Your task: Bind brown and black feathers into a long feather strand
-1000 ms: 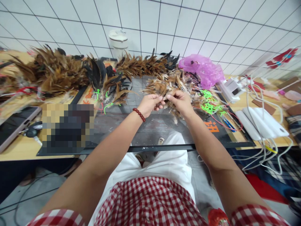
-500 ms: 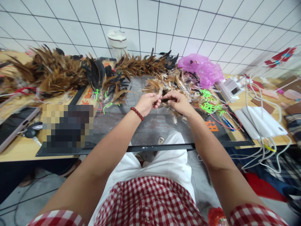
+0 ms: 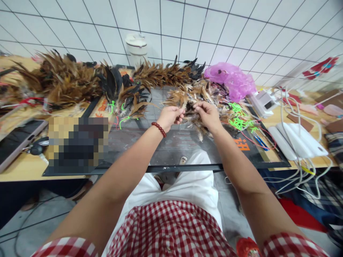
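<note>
Head view of a feather-working bench. Orange characters [image 3: 242,143] were printed on the black mat [image 3: 171,150] at four o'clock of the hands, too skewed and small to read. A second orange print [image 3: 102,105] at nine o'clock lay half under feathers and was likewise illegible. The left hand [image 3: 170,117], with a red bead bracelet [image 3: 159,129] on its wrist, was curled, thumb and fingertips pinched on a tuft of the loose tan feathers [image 3: 182,97]. The right hand [image 3: 208,115] was closed in a like pinch on the same tuft, just beside the left. The pile of those feathers lay on the mat at twelve o'clock of the hands, touching both. Dark brown feather bundles [image 3: 56,80] lay at ten o'clock, a white lidded cup [image 3: 136,44] stood at eleven o'clock against the tiled wall, a pink plastic bag [image 3: 232,80] sat at two o'clock, and green cords [image 3: 239,119] lay at three o'clock
</note>
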Demonstrator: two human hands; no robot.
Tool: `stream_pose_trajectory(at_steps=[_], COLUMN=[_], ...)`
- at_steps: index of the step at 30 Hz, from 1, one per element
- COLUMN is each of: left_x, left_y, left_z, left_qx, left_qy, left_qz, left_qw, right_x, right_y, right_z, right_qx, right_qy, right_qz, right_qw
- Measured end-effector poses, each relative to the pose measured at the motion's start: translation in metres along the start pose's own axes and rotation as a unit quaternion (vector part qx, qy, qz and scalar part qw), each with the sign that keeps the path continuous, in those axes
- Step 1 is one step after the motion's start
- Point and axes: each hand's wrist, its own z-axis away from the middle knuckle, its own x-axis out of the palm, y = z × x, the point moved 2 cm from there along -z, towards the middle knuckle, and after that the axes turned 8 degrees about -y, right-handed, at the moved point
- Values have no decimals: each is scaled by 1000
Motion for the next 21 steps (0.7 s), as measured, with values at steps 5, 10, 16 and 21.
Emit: stream_pose_trajectory(at_steps=[5,10,16,21], left_x=[1,4,7,5], left_y=[-2,-1,-3,-5], left_z=[-2,1,2,-1], left_qx=[21,26,25,24], left_qy=[27,8,-12,-5], left_qz=[-46,-73,-155,-169], left_qw=[998,997,988,985], right_x=[0,8,7,6], right_y=[-13,-18,-19,-21], right_z=[5,11,12,14], right_qx=[-64,-75,-89,-107], right_qy=[-7,-68,-79,-86], right_qz=[71,117,330,425], right_qw=[995,988,937,895])
